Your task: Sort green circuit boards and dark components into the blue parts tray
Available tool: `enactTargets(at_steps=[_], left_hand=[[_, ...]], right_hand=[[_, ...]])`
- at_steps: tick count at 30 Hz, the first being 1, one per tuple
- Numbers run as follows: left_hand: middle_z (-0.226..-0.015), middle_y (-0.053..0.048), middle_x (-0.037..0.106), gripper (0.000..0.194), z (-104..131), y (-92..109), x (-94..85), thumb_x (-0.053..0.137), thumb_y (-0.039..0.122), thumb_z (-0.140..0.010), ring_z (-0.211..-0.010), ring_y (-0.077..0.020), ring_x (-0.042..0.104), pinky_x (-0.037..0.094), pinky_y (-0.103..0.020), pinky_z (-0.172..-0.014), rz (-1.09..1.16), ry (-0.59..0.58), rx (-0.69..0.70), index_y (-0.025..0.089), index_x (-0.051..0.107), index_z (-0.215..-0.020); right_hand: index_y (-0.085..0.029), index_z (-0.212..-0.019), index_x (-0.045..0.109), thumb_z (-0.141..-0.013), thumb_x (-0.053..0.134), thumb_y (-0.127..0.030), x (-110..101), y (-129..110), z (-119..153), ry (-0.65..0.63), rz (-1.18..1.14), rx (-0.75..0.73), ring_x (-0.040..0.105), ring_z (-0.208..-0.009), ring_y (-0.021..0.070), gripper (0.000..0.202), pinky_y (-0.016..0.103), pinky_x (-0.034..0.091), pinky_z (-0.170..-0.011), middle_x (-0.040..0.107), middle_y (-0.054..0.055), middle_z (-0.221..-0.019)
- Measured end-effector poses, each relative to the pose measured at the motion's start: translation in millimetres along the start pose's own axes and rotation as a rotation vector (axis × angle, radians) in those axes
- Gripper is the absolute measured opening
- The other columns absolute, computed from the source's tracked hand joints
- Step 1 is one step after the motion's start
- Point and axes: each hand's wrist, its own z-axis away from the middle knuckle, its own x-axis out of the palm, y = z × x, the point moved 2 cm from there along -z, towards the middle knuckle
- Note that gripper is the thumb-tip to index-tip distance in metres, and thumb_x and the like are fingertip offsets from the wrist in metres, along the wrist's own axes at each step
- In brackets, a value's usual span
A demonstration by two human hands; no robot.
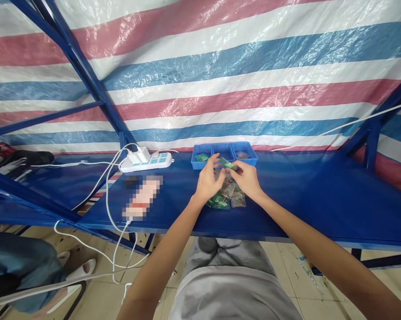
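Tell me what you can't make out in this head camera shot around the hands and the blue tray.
- Green piece between left hand and right hand: too small to identify.
- Packets: partly hidden under the hands.
- Blue tray contents: too small.
- Object beside the power strip: blurred out.

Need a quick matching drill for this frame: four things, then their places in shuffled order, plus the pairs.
Things:
1. green piece
2. blue tray
3. power strip
4. pile of bagged parts

Places:
A. on the bench under the hands
B. left of the tray, chargers plugged in
C. pinched between left hand and right hand
D. at the back of the bench, beyond the hands

Pairs: 1-C, 2-D, 3-B, 4-A
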Motion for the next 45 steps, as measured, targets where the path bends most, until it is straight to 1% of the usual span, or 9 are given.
enactTargets(at_steps=[4,8,15,18,22,27,34,40,45], left_hand=[[-0.141,-0.010,0.055,0.050,-1,-4,3.4,0.059,0.030,-0.094,-0.126,-0.0253,0.058,0.057,-0.035,-0.092,-0.141,-0.056,0.086,0.025,0.047,-0.142],[-0.136,-0.010,0.054,0.045,-1,-8,3.0,0.065,0.030,-0.090,-0.128,-0.0260,0.054,0.055,-0.036,-0.098,-0.217,-0.053,0.104,0.024,0.055,-0.134],[-0.121,-0.009,0.062,0.036,-1,-6,3.6,0.051,0.017,-0.094,-0.119,-0.0230,0.058,0.052,-0.037,-0.101,-0.239,-0.074,0.105,0.022,0.059,-0.129],[-0.117,-0.009,0.064,0.032,-1,-4,3.7,0.046,0.017,-0.098,-0.116,-0.0222,0.060,0.050,-0.037,-0.102,-0.221,-0.072,0.121,0.020,0.060,-0.127],[-0.121,-0.011,0.065,0.034,-2,-2,0.9,0.044,0.022,-0.102,-0.117,-0.0233,0.061,0.050,-0.037,-0.101,-0.192,-0.040,0.066,0.021,0.055,-0.134],[-0.120,-0.012,0.066,0.046,-1,-3,-4.2,0.043,0.028,-0.103,-0.115,-0.0248,0.064,0.054,-0.033,-0.087,-0.157,-0.001,-0.050,0.021,0.040,-0.149],[-0.127,-0.009,0.064,0.042,-1,-3,-2.0,0.045,0.012,-0.095,-0.107,-0.0219,0.066,0.054,-0.032,-0.087,-0.182,-0.073,0.056,0.022,0.055,-0.135],[-0.120,-0.009,0.068,0.031,-2,-1,-4.6,0.042,0.023,-0.102,-0.110,-0.0217,0.065,0.055,-0.031,-0.086,-0.162,-0.020,0.038,0.022,0.061,-0.126],[-0.117,-0.007,0.070,0.042,-3,-4,-4.2,0.048,0.024,-0.100,-0.103,-0.0187,0.068,0.055,-0.028,-0.082,-0.124,0.003,0.024,0.022,0.049,-0.142]], right_hand=[[-0.020,-0.088,0.068,-0.089,0.062,-0.053,-1,3,0,-0.019,-0.100,0.120,0.058,-0.062,0.0194,0.034,0.031,0.048,-0.057,0.062,0.002,-0.068],[-0.020,-0.090,0.070,-0.093,0.052,-0.064,-1,0,1,-0.022,-0.119,0.103,0.060,-0.067,0.0206,0.048,0.031,0.052,-0.055,0.063,0.005,-0.073],[-0.020,-0.082,0.072,-0.094,0.052,-0.065,-2,-12,1,-0.036,-0.132,0.030,0.067,-0.095,0.0277,0.050,0.036,0.060,-0.059,0.065,0.013,-0.120],[-0.020,-0.083,0.073,-0.095,0.050,-0.062,-4,-14,1,-0.051,-0.184,0.046,0.069,-0.095,0.0267,0.049,0.037,0.061,-0.062,0.064,0.012,-0.130],[-0.022,-0.095,0.073,-0.095,0.052,-0.057,-4,-14,1,-0.071,-0.217,0.070,0.068,-0.086,0.0241,0.040,0.037,0.061,-0.066,0.070,0.010,-0.116],[-0.022,-0.100,0.068,-0.093,0.055,-0.043,-1,-8,1,-0.075,-0.202,0.078,0.066,-0.087,0.0232,0.026,0.034,0.059,-0.067,0.070,0.008,-0.101],[-0.023,-0.120,0.058,-0.086,0.052,-0.027,-2,4,-1,-0.048,-0.232,0.075,0.062,-0.070,0.0186,0.034,0.031,0.056,-0.060,0.065,0.001,-0.082],[-0.022,-0.106,0.067,-0.089,0.058,-0.040,-1,3,0,-0.043,-0.096,0.046,0.067,-0.082,0.0235,0.025,0.032,0.054,-0.062,0.071,0.006,-0.089],[-0.022,-0.093,0.068,-0.092,0.056,-0.041,0,-3,1,-0.042,0.032,-0.024,0.065,-0.082,0.0235,0.023,0.032,0.052,-0.061,0.069,0.008,-0.091]])
